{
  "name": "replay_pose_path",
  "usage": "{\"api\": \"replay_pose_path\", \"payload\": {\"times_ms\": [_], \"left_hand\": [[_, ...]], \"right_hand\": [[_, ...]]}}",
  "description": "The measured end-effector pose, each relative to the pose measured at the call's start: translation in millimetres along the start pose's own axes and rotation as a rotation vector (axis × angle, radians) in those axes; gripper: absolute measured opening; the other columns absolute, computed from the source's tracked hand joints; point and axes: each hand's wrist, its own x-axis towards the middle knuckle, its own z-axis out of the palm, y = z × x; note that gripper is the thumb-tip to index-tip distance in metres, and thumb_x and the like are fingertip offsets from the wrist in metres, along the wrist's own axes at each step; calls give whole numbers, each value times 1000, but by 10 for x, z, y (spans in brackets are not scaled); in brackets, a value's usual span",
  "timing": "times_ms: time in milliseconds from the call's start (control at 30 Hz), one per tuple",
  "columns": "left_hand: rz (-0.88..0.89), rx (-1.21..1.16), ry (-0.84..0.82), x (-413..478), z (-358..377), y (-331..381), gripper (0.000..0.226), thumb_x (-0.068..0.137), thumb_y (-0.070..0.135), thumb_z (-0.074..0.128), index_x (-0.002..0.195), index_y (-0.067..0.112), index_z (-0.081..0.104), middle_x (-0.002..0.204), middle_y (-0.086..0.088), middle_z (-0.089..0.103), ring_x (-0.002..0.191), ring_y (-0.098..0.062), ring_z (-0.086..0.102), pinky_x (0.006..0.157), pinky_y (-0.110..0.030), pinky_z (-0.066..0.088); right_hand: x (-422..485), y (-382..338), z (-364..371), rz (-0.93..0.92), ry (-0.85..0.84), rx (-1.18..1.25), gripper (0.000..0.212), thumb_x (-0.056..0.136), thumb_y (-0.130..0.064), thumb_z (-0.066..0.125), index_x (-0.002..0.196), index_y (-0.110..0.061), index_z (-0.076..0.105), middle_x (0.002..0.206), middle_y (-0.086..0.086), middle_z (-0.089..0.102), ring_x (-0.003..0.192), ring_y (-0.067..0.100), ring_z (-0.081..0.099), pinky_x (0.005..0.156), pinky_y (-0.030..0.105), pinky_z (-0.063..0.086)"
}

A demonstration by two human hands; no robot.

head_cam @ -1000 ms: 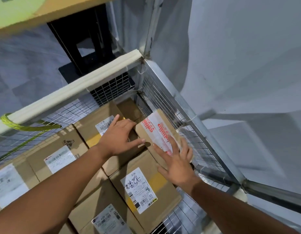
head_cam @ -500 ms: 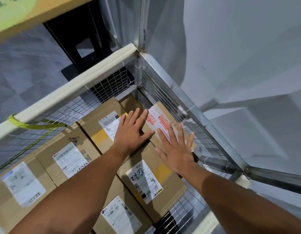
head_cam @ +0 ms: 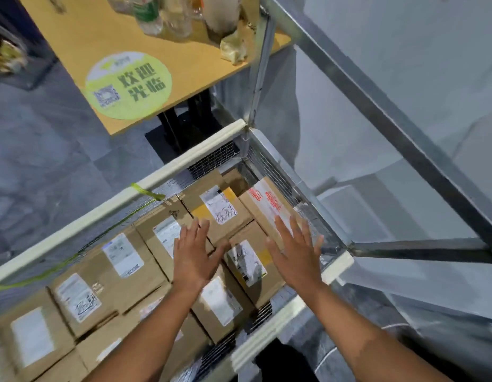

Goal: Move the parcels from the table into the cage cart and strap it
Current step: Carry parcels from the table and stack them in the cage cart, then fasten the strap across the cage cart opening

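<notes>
- head cam, worn, looks steeply down into cage cart [head_cam: 107, 207] from above its near rail
- close range, forearms [head_cam: 145, 340] enter from bottom edge
- table [head_cam: 82, 45] at top left, wall [head_cam: 404, 51] on right

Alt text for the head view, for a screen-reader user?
The left hand and right hand are open, fingers spread over labelled cardboard parcels packed inside a wire cage cart; contact is unclear. A wooden table with a round green sticker stands beyond the cart, and a green strap loops the cart's padded rail.
</notes>
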Motion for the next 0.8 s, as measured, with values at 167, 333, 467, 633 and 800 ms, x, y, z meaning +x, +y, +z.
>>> {"api": "replay_pose_path", "payload": {"times_ms": [167, 333, 467, 633, 800], "left_hand": [[-86, -90, 147, -457, -461, -82, 76, 99, 69, 49, 158, 22, 43, 171, -4, 28, 160, -28, 15, 130, -49, 11], [-155, -115, 302, -537, -831, -339, 74, 96, 72, 45, 144, 18, 58, 152, -6, 54, 151, -31, 35, 128, -54, 15], [-225, -118, 392, -380, -1103, -710, 66, 99, 66, 50, 140, 15, 62, 148, -8, 58, 149, -31, 39, 127, -52, 16], [-333, -76, 480, -289, -1353, -1443, 53, 102, 53, 58, 132, 11, 66, 137, -10, 64, 140, -32, 46, 122, -54, 24], [-446, -52, 535, -424, -1533, -2302, 52, 102, 50, 60, 132, 9, 65, 134, -9, 65, 137, -31, 48, 120, -55, 25]], "right_hand": [[-265, -322, -248, -109, -58, 35, 83, 86, -84, 4, 161, -51, 11, 174, -10, -1, 158, 15, -17, 121, 55, -22], [-117, -750, -283, -312, -142, 17, 72, 93, -77, 19, 160, -52, 11, 174, -9, -1, 159, 13, -14, 122, 55, -22], [99, -1152, -275, -449, -127, 8, 84, 86, -82, 11, 162, -46, 18, 174, -8, 4, 159, 13, -10, 124, 54, -19], [319, -1801, 37, -606, -133, -19, 79, 91, -82, 17, 161, -46, 20, 173, -8, 8, 159, 13, -9, 126, 51, -13], [335, -2737, 565, -767, -205, -28, 73, 98, -74, 34, 162, -42, 23, 174, -5, 9, 160, 16, -6, 127, 51, -12]]}}
